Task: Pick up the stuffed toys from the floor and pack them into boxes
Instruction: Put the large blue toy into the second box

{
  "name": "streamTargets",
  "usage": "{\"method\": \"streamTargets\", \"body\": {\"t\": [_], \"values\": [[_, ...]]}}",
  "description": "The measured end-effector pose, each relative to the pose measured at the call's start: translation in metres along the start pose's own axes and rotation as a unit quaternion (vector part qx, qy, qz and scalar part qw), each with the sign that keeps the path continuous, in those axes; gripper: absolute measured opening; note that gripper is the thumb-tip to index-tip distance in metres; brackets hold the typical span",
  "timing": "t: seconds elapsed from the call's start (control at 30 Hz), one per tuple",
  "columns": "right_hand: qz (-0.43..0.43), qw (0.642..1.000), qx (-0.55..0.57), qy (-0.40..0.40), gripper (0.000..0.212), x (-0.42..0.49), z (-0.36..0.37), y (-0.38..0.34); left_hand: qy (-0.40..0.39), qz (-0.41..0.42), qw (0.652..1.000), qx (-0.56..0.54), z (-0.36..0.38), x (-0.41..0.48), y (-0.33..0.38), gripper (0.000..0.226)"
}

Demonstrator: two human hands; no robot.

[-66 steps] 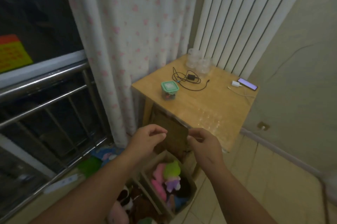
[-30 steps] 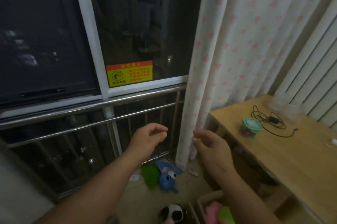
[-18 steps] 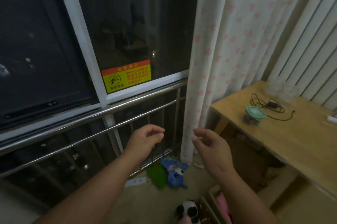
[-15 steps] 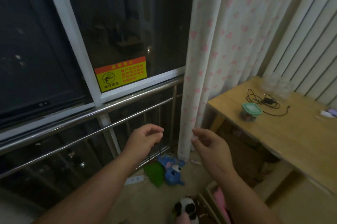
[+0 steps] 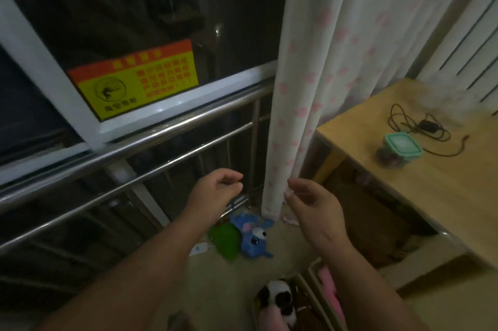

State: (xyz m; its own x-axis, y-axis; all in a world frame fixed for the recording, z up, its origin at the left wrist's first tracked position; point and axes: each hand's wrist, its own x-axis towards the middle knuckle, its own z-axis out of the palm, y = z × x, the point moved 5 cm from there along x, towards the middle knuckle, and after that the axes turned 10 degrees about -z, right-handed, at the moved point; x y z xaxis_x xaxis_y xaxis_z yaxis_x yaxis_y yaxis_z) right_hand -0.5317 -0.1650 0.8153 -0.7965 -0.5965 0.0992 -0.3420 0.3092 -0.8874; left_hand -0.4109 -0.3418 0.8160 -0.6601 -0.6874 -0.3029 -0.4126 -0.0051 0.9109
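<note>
A blue stuffed toy (image 5: pixel 253 237) with big eyes lies on the floor by the railing, and a green stuffed toy (image 5: pixel 225 239) lies against its left side. My left hand (image 5: pixel 213 194) and my right hand (image 5: pixel 314 209) hover above them, fingers loosely curled, holding nothing. At the bottom edge two cardboard boxes (image 5: pixel 305 286) stand side by side. A black-and-white panda toy (image 5: pixel 277 299) lies in the left one and a pink toy (image 5: pixel 330 290) in the right one, partly hidden by my right forearm.
A steel railing (image 5: pixel 140 142) runs below a dark window with a yellow sticker (image 5: pixel 134 77). A pink-spotted curtain (image 5: pixel 323 74) hangs to the floor. The wooden table (image 5: pixel 444 182) at right carries a green-lidded jar (image 5: pixel 401 147) and a black cable (image 5: pixel 420 125). A white strip (image 5: pixel 200 248) lies on the floor.
The view has swung left from the table and boxes to the window and floor, then tilted down. Both hands stay raised and hold nothing; the blue and green toys came into view.
</note>
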Motion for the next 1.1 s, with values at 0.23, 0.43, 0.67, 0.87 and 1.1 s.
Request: {"method": "streamTargets", "body": {"t": [0.23,0.43,0.67,0.87,1.1], "values": [[0.068,0.997,-0.044,-0.013,0.022,0.052,0.067,0.137,-0.038,-0.039,0.998,0.003,0.062,0.121,-0.111,0.019],[0.150,0.988,-0.038,-0.001,0.025,0.065,0.163,0.306,-0.069,-0.079,0.994,-0.008,0.127,0.219,-0.269,0.028],[0.214,0.976,-0.042,0.018,0.028,0.062,0.279,0.481,-0.112,-0.128,0.985,0.004,0.179,0.310,-0.450,0.024],[0.242,0.970,-0.013,0.017,0.034,0.066,0.359,0.605,-0.125,-0.176,0.976,0.017,0.216,0.372,-0.595,0.023],[0.266,0.962,-0.054,-0.009,0.052,0.087,0.404,0.706,-0.138,-0.232,0.963,0.010,0.260,0.418,-0.699,0.055]]}}
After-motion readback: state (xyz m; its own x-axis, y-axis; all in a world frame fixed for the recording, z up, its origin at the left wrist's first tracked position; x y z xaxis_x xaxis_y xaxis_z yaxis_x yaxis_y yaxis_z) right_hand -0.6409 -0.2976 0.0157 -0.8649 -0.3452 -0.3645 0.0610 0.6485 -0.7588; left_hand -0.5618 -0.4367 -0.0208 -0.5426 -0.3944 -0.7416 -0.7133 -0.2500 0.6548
